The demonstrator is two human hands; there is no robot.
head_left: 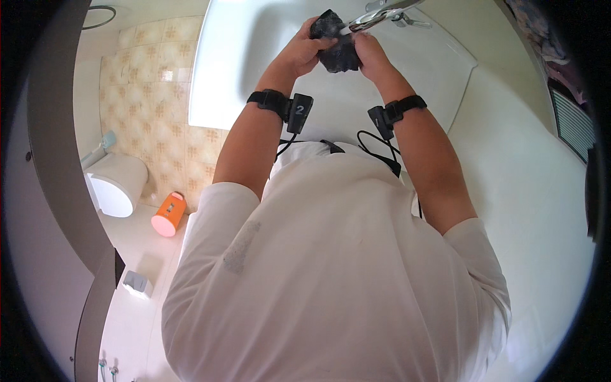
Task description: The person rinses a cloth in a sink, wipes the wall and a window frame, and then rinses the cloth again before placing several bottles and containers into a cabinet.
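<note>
Under the chrome faucet (377, 18), a crumpled black cloth (338, 60) is spread between my two hands above the white basin (219, 83). White water from the spout meets the cloth near its middle. My left hand (304, 52) grips its left side, thumb lying across the top. At the opposite edge, my right hand (372, 55) is closed on the cloth, its fingers partly hidden by the spout and the folds. What kind of cloth it is cannot be made out.
Black straps with small boxes (299, 113) circle both wrists, and their cables hang toward my waist. A white toilet (118, 181), an orange bin (169, 213) and a small white box (137, 284) stand to the left. The faucet lever (412, 23) sits right of the spout.
</note>
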